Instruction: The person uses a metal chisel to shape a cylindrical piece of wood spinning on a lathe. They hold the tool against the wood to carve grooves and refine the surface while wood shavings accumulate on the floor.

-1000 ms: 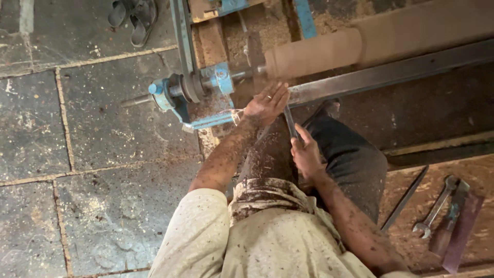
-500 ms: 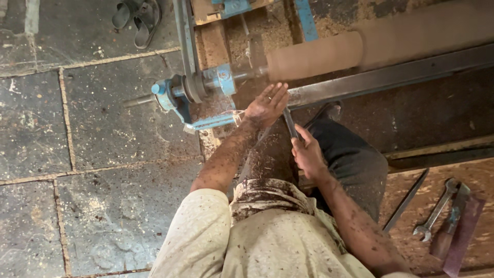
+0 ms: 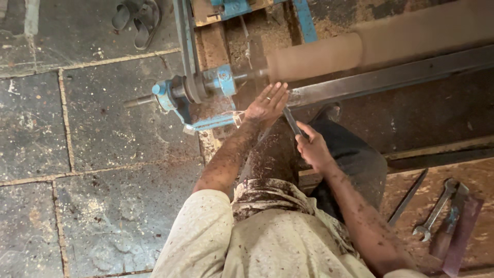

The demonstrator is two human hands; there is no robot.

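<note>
My right hand (image 3: pixel 313 149) is clenched round the handle end of a dark chisel (image 3: pixel 291 121) while my left hand (image 3: pixel 267 103) lies flat, fingers spread, pressing its blade onto the metal rest bar (image 3: pixel 391 77), steadying it beside the blurred wooden cylinder (image 3: pixel 319 59).

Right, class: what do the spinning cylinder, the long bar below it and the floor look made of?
Spinning cylinder: probably wood, matte tan, with sawdust lying about.
Long bar: seemingly steel, dull grey, straight-edged.
Floor: looks like stone slabs, dark and rough, with visible joints.
</note>
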